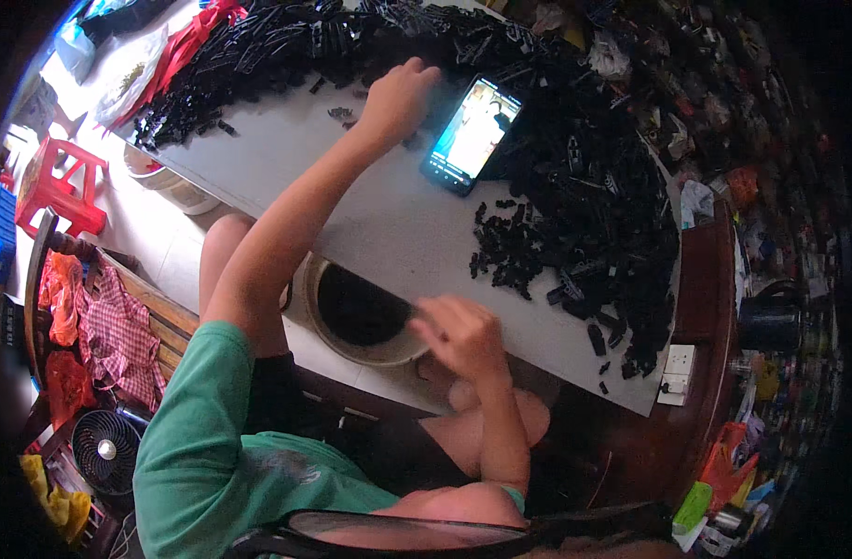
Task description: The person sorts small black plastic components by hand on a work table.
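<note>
My left hand [400, 101] reaches across the white table [370, 210] to the edge of a heap of small black plastic parts [575, 210]. Its fingers are curled, and the fingertips are partly hidden against the dark pieces. A lit phone [470, 135] lies just right of it, tilted, with a picture on its screen. Nearer my body, my right hand [468, 340] hovers by the right rim of a round bucket [316, 321] at the table's front edge. Its fingers are bent together, slightly blurred; whatever they hold is too small to make out. Black contents [359, 307] show inside the bucket.
A red plastic stool [64, 186] and a wooden bench with a checked cloth [118, 335] stand at left. Below them is a black fan [107, 451]. A white power socket [676, 374] sits beyond the table's right edge, beside cluttered bags and containers.
</note>
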Demonstrator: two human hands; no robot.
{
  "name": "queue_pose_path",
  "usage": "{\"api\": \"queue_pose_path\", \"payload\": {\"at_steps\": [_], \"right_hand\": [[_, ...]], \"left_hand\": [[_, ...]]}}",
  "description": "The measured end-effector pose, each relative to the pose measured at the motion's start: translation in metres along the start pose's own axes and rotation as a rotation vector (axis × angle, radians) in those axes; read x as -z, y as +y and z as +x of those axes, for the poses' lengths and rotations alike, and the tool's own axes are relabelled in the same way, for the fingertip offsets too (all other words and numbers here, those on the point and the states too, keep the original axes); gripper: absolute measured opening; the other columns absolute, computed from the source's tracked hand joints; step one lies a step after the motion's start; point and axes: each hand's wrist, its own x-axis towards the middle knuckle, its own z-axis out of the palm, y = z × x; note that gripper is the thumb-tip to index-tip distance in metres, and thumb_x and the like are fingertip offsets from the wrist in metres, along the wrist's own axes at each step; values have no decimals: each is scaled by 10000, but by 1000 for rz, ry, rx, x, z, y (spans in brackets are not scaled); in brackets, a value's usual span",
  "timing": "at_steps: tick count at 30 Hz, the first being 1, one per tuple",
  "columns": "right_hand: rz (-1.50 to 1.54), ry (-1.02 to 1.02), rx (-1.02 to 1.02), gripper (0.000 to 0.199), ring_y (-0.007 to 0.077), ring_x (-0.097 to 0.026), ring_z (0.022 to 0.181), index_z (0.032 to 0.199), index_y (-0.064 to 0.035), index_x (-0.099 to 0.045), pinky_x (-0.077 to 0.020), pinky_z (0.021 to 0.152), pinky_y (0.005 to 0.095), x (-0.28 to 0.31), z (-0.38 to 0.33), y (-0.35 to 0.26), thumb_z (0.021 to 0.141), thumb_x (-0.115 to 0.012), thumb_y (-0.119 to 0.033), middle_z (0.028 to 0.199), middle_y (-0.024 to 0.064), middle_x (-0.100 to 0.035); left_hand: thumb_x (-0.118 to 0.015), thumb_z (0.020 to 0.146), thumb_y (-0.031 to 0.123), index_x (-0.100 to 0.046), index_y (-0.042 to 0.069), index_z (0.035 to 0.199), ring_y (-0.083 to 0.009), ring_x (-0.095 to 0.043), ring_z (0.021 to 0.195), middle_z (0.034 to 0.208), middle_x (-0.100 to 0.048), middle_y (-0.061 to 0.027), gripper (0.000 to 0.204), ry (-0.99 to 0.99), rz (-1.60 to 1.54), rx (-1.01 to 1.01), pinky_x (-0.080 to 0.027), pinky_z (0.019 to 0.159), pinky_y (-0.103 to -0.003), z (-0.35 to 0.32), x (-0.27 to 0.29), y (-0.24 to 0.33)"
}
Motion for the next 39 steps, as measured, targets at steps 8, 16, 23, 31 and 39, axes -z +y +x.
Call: {"api": "queue_pose_path", "payload": {"at_steps": [8,16,23,31,39], "right_hand": [[-373,141,-218,218,280,-624,940,1059,-77,-641,-517,773,418,16,7,30,870,-702,-167,984,79,-601],[-269,205,-255,169,309,-634,946,1021,-58,-629,-520,795,424,11,7,36,874,-679,-125,1007,90,-623],[32,425,-296,149,310,-678,858,982,-31,-658,-540,752,388,17,9,34,848,-704,16,982,128,-683],[-49,522,-24,152,303,-669,858,949,-6,-666,-543,757,369,17,29,17,824,-718,64,965,121,-678],[-141,382,-2,189,294,-662,840,948,-3,-690,-535,730,379,21,29,22,782,-720,83,955,111,-674]], "left_hand": [[-643,827,88,-625,61,1055,-402,-646,880,1000,-619,-170,230,94,-132,-22,-542,772,-455,2,6,-20],[-640,831,130,-665,10,1070,-225,-668,844,988,-676,-91,269,-20,-1022,444,-541,756,-340,-71,52,-27],[-647,794,68,-660,17,1174,-152,-620,939,1101,-644,-58,383,-642,-1250,369,-511,847,-281,-124,46,40],[-639,749,0,-703,-3,1102,-179,-654,983,1100,-692,-85,359,-738,-1336,138,-533,881,-329,-143,38,74],[-534,859,-19,-616,-42,1197,-176,-682,899,1065,-683,-137,348,-901,-1595,430,-538,825,-298,-142,48,75]]}}
